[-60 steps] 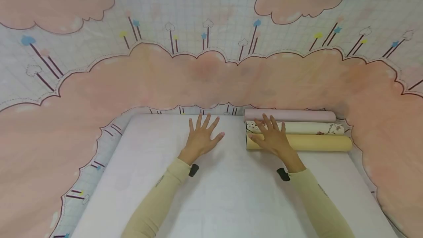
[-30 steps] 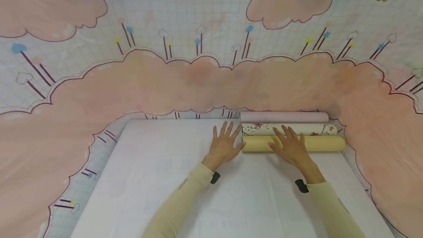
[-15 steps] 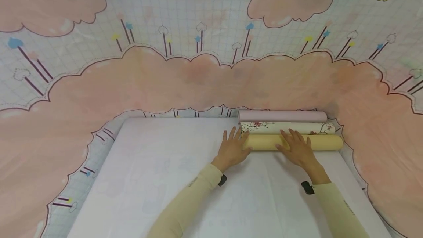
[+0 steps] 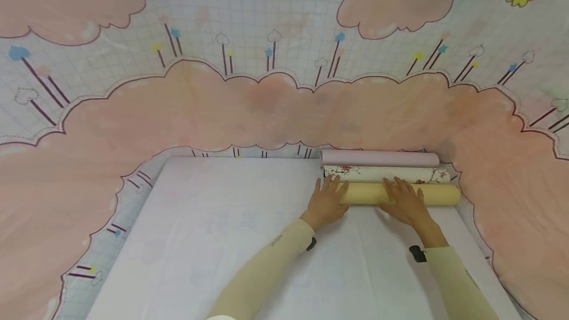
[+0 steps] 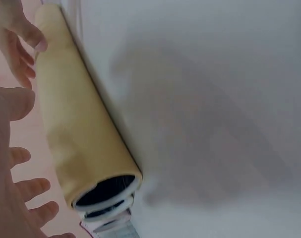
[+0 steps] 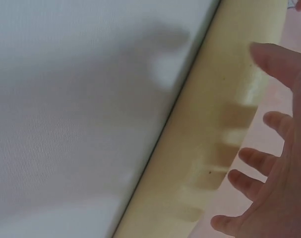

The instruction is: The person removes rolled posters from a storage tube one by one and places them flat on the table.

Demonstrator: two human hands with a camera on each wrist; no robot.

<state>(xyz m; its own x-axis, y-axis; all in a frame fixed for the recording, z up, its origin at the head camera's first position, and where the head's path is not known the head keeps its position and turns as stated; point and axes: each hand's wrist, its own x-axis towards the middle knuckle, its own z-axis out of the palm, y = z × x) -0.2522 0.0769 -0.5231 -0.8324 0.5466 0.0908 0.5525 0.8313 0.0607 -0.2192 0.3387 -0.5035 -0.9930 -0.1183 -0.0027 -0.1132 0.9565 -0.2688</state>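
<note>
A yellow wallpaper-like roll (image 4: 364,193) lies crosswise at the table's far right, the nearest of three. Behind it lie a cream roll with a blossom print (image 4: 378,174) and a pale pink roll (image 4: 382,157). My left hand (image 4: 326,205) is over the yellow roll's left end, fingers spread and slightly bent. Over the roll's middle is my right hand (image 4: 406,204), its fingers also spread. In the right wrist view, finger shadows fall on the yellow roll (image 6: 200,129), with the fingertips close above it. The left wrist view shows its hollow end (image 5: 108,191).
A white table surface (image 4: 249,251) stretches in front of the rolls. Cloth printed with clouds (image 4: 284,107) surrounds the table at the back and sides. Dark wrist straps or cameras (image 4: 417,254) sit below the hands.
My left hand has moved right, from the bare table to over the yellow roll's left end. My right hand has slid right along the roll. The three rolls keep their places on the table.
</note>
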